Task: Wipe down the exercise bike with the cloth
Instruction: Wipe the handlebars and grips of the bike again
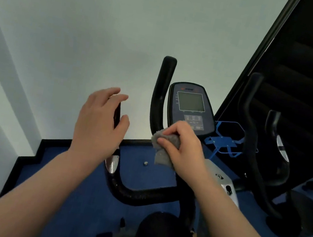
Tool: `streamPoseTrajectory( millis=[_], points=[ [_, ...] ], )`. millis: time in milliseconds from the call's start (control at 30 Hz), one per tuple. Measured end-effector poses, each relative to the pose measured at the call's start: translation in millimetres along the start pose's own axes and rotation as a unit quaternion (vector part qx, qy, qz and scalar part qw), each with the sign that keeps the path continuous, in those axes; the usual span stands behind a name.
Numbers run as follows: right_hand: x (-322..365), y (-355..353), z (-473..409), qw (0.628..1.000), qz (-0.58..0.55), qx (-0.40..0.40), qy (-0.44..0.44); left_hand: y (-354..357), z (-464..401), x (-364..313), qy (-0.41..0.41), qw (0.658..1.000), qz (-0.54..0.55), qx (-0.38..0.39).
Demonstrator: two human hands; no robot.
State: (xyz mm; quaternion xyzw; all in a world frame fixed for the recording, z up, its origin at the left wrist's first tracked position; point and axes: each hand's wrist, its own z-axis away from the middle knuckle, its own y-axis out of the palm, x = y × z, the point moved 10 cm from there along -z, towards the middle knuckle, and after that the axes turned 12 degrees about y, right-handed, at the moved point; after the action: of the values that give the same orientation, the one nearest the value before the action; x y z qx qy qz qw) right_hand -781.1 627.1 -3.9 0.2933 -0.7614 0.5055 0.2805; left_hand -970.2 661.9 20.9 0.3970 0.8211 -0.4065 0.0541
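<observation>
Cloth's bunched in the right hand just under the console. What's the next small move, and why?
Probably slide the right hand and its grey cloth up onto the console. The cloth sits just below the button panel, and the left hand loosely grips the left handlebar, which should steady the bike.

Two bare forearms reach into view from the bottom edge, one at each side. No sleeves show anywhere along them; both arms are uncovered from the lower edge to the wrists. The left hand [99,121] is bare, with no glove, ring, watch or bracelet to be seen on it or its wrist. The right hand [183,145] is likewise bare and unadorned, its wrist plain. The fingernails on both hands look short and unpainted. No other part of the person's body or clothing shows.
</observation>
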Motion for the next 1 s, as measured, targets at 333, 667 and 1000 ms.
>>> streamPoseTrajectory(
  millis=[333,667,1000],
  points=[
    [-2.6,13.3,-14.2,0.999,0.001,0.034,0.004,8.3,-8.0,18.2,0.007,1.0,0.016,0.014],
    [-7.7,13.3,-45.2,0.995,-0.089,-0.029,0.04,7.1,-9.5,22.0,0.006,1.0,0.029,-0.004],
    [43.9,-33.6,-82.3,0.986,0.042,-0.154,-0.047,5.3,-9.4,21.0,0.011,1.0,0.019,0.005]
  ],
)
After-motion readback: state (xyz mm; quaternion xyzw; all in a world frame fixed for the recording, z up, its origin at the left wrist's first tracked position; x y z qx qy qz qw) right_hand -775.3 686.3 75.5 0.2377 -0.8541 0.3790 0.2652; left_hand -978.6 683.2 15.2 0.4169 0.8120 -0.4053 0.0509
